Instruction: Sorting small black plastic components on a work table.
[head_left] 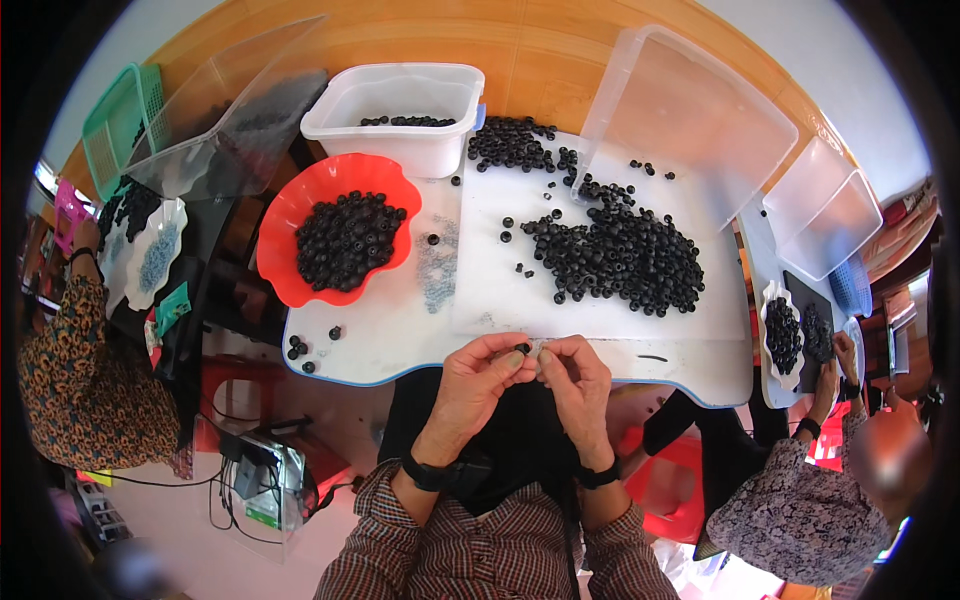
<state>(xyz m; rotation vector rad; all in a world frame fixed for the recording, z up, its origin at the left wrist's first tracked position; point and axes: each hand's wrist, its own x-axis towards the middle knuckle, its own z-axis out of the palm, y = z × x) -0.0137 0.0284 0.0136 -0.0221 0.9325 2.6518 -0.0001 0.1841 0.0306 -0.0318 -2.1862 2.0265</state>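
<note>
Both my hands meet over the table's near edge, fingertips almost touching. Between thumb and fingers of my left hand [478, 380] is a small black round part [522, 349]. My right hand [577, 388] is pinched close beside it; whatever its fingertips hold is too small to make out. Beyond them, a big loose pile of the same black parts [630, 255] spreads over a white sheet [490, 305]. To the left, a red scalloped bowl [279, 215] is heaped with black parts. Tiny pale, clear bits [437, 265] lie scattered between bowl and sheet.
At the back stands a white tub [390, 150] with black parts inside. A clear plastic bin [690, 130] leans over the table's far right. Several loose parts [298, 348] lie at the near left corner. Other people sit at either side, one with hands [826, 388] by a filled tray.
</note>
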